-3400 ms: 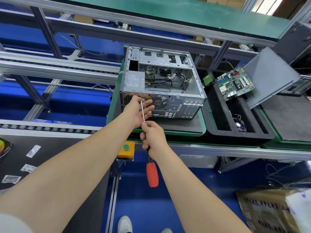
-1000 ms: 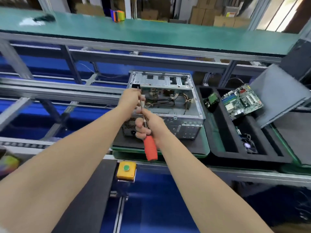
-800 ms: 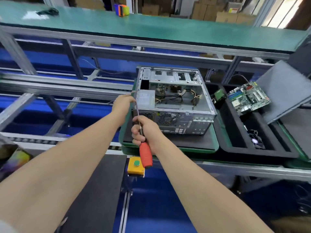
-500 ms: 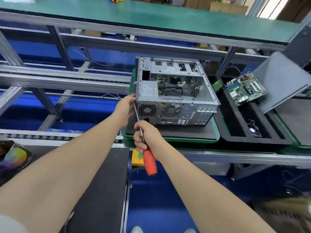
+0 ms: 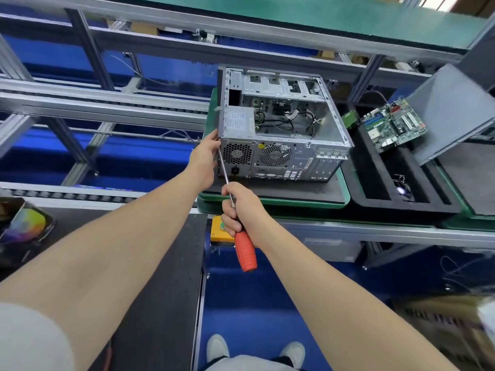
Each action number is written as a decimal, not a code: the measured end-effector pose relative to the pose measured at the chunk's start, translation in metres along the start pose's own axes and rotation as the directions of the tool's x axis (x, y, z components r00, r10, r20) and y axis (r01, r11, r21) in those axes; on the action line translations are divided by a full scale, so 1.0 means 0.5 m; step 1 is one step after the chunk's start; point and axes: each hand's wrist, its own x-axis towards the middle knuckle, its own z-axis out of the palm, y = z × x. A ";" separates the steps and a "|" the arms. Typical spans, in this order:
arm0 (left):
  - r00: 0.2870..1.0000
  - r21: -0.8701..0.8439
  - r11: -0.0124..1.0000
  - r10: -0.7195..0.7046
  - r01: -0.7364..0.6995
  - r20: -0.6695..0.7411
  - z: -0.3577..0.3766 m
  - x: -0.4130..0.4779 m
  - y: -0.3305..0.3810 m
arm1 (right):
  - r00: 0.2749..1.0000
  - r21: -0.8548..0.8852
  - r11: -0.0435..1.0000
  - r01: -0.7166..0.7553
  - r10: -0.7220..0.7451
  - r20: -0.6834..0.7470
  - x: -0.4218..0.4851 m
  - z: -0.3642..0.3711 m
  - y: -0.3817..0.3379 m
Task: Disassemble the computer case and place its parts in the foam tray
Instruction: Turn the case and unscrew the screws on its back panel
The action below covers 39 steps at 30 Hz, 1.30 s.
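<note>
Computer case [image 5: 281, 129] on its side, just beyond both hands, foam tray [image 5: 375, 202] to its right. Left hand [image 5: 206, 153] grips its near-left corner. Right hand [image 5: 241, 210] fisted round screwdriver [image 5: 245, 253], tip at that corner.

Forearms [image 5: 120, 250] bare. Pale grey short sleeve [image 5: 29, 341] on left arm. Left hand [image 5: 205, 156], right hand [image 5: 241, 210] bare. White shoes [image 5: 217, 346]; pale grey garment [image 5: 249, 364] at bottom edge.

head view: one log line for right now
left hand: holds case edge | right hand: grips screwdriver, tip at case rear corner | motherboard: in tray
</note>
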 end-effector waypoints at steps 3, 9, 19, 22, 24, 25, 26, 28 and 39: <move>0.999 0.009 1.000 0.007 -0.007 0.045 0.003 -0.009 -0.005 | 1.000 0.008 1.000 -0.001 0.001 -0.012 -0.010 -0.003 0.002; 0.999 0.091 0.995 -0.030 0.031 -0.013 0.029 -0.017 0.005 | 0.999 0.061 0.998 0.011 -0.009 -0.037 -0.014 -0.013 0.008; 1.000 0.127 0.992 -0.013 0.015 -0.022 0.036 -0.021 0.003 | 0.999 0.063 0.998 0.001 0.002 -0.045 -0.013 -0.018 0.014; 1.000 0.128 0.992 0.002 0.001 -0.023 0.039 -0.023 0.003 | 0.999 0.051 0.999 0.005 -0.002 -0.048 -0.011 -0.018 0.013; 1.000 0.127 0.992 0.011 -0.007 -0.024 0.038 -0.023 0.002 | 0.999 0.045 0.999 0.007 -0.004 -0.052 -0.010 -0.019 0.014; 1.000 0.121 0.993 0.015 -0.012 -0.022 0.037 -0.023 0.000 | 0.999 0.041 0.999 0.008 -0.005 -0.054 -0.009 -0.019 0.015; 1.000 0.115 0.993 0.018 -0.016 -0.017 0.035 -0.024 -0.002 | 0.998 0.039 0.999 0.008 -0.006 -0.054 -0.009 -0.020 0.016; 1.000 0.105 0.994 0.022 -0.021 -0.008 0.031 -0.024 -0.005 | 0.999 0.036 0.999 0.009 -0.007 -0.052 -0.009 -0.021 0.016; 1.000 0.084 0.996 0.022 -0.023 0.009 0.026 -0.024 -0.009 | 0.999 0.051 0.998 0.024 -0.022 -0.040 -0.014 -0.019 0.012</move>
